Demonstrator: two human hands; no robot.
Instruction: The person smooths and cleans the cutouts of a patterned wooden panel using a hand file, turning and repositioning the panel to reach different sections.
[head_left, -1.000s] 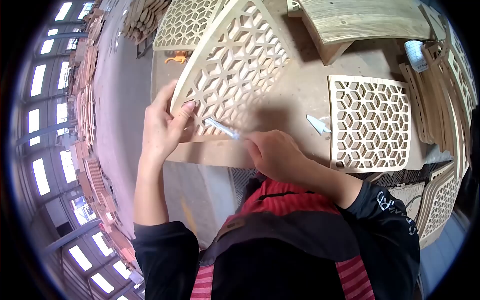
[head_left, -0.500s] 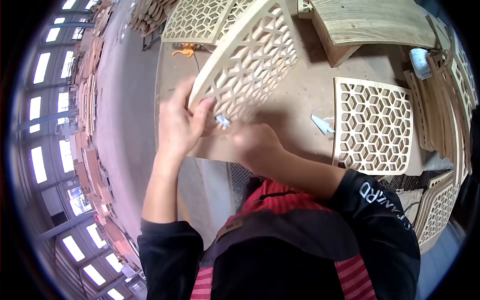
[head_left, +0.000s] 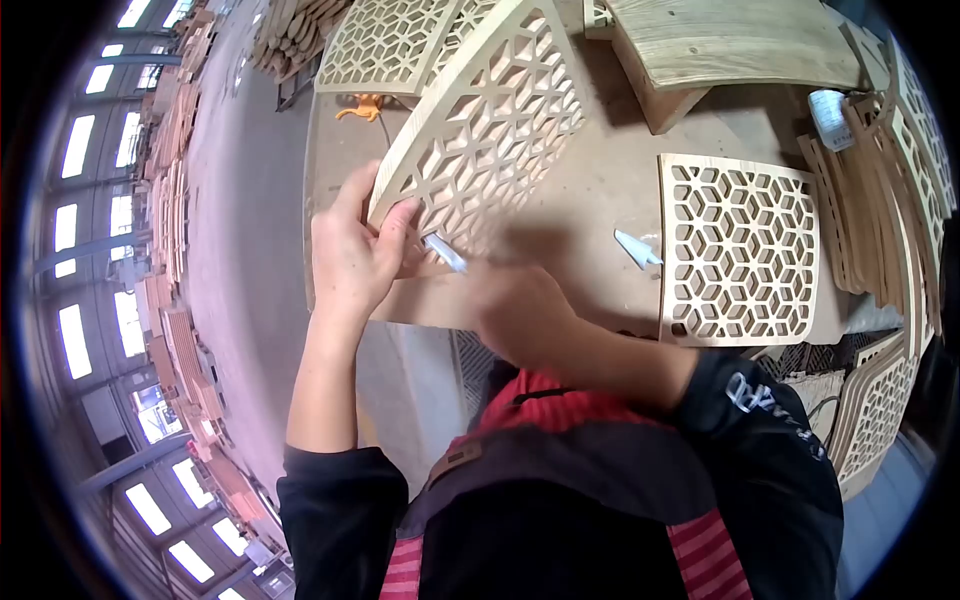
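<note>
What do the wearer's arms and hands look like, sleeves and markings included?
Black sleeves on both arms, ending below the elbow so the forearms are bare. White lettering runs along the right sleeve; none visible on the left sleeve. No glove on the left hand or right hand, though the right is motion-blurred.

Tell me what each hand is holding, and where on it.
Left hand: the tilted lattice panel, by its lower corner. Right hand: a pale, slim tool, by its near end.

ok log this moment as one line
left hand: gripping tilted lattice panel | right hand: blurred, at pale strip | flat lattice panel: on table
</note>
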